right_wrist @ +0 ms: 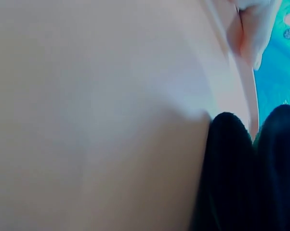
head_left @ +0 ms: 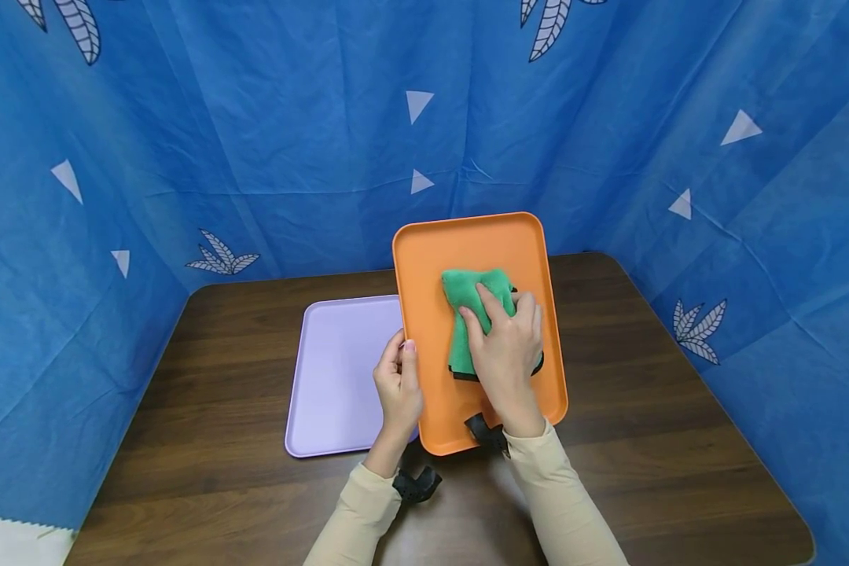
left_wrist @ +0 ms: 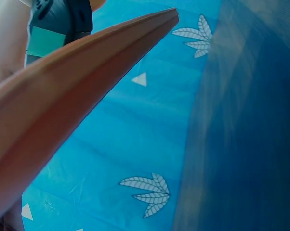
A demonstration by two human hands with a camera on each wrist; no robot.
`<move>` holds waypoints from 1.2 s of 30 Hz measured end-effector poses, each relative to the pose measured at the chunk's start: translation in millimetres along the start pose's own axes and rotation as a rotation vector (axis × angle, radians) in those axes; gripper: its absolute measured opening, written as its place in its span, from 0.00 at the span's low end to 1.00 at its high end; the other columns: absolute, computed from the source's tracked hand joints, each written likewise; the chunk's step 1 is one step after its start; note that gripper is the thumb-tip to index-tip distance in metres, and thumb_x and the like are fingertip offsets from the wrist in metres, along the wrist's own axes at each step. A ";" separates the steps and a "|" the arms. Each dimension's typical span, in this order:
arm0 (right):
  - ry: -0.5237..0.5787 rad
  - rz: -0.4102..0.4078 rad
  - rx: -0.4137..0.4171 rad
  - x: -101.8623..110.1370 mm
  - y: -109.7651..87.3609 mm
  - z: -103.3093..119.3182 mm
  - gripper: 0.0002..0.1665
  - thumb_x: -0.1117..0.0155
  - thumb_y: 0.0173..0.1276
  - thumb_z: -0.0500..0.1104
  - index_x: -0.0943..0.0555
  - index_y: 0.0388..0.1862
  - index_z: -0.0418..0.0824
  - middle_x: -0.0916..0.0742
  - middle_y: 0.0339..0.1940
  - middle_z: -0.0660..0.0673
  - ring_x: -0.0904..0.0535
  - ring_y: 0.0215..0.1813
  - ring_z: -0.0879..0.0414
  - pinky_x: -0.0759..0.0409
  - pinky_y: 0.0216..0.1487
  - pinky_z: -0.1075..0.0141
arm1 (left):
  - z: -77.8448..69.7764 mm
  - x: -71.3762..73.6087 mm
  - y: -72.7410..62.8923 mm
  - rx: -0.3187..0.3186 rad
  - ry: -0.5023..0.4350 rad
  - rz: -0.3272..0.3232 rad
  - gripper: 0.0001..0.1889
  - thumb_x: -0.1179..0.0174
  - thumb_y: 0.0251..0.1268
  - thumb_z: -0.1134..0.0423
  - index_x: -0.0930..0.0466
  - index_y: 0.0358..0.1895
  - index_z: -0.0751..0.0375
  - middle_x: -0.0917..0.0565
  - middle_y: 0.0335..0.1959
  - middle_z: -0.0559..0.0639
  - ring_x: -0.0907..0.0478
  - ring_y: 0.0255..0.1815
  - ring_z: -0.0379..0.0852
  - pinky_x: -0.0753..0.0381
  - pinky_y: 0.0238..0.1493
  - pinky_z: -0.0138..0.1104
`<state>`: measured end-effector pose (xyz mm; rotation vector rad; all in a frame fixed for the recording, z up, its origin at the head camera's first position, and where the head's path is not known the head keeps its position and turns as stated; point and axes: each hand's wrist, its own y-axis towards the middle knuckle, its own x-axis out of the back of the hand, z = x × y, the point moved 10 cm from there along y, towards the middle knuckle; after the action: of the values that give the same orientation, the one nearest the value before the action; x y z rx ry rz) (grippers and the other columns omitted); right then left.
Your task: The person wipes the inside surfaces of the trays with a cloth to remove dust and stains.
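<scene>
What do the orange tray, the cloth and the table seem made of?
Orange tray: probably smooth plastic, from its even colour and rounded rim. Cloth: likely plush microfibre, given its fuzzy surface. Table: satin wood or perhaps laminate, showing dark grain.

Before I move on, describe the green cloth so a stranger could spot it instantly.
Above the brown table, the left hand holds a tilted orange tray. On its face, under the right hand, is the cloth: green and black-edged, unlike that tray or the lilac tray behind.
</scene>
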<state>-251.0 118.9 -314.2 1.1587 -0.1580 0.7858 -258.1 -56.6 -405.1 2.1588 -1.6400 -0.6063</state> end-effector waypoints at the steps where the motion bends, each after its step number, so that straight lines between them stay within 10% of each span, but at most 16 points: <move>1: 0.003 0.001 0.010 -0.4 -0.9 2.4 0.24 0.28 0.62 0.51 0.15 0.54 0.41 0.22 0.40 0.32 0.28 0.42 0.41 0.29 0.37 0.53 | -0.2 -0.1 0.0 -0.002 0.004 -0.001 0.14 0.53 0.75 0.70 0.23 0.55 0.74 0.23 0.22 0.64 0.25 0.25 0.36 0.23 0.26 0.28; 13: -0.018 0.014 0.104 -4.4 -11.8 29.8 0.24 0.25 0.58 0.51 0.14 0.52 0.43 0.21 0.40 0.33 0.27 0.39 0.43 0.27 0.29 0.56 | -1.1 -1.5 0.5 -0.019 0.034 0.004 0.13 0.52 0.75 0.69 0.23 0.53 0.73 0.30 0.14 0.58 0.37 0.15 0.34 0.35 0.16 0.28; 36: 0.007 0.017 0.226 -9.8 -29.0 54.1 0.21 0.24 0.57 0.50 0.13 0.50 0.46 0.20 0.37 0.35 0.26 0.36 0.44 0.26 0.31 0.56 | -3.5 0.4 1.7 -0.030 -0.026 0.011 0.14 0.54 0.76 0.71 0.24 0.54 0.75 0.17 0.27 0.67 0.20 0.28 0.32 0.19 0.27 0.28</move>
<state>-225.1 62.5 -318.2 1.3690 -0.0744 0.8381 -257.5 -57.3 -401.3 2.1280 -1.6446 -0.6536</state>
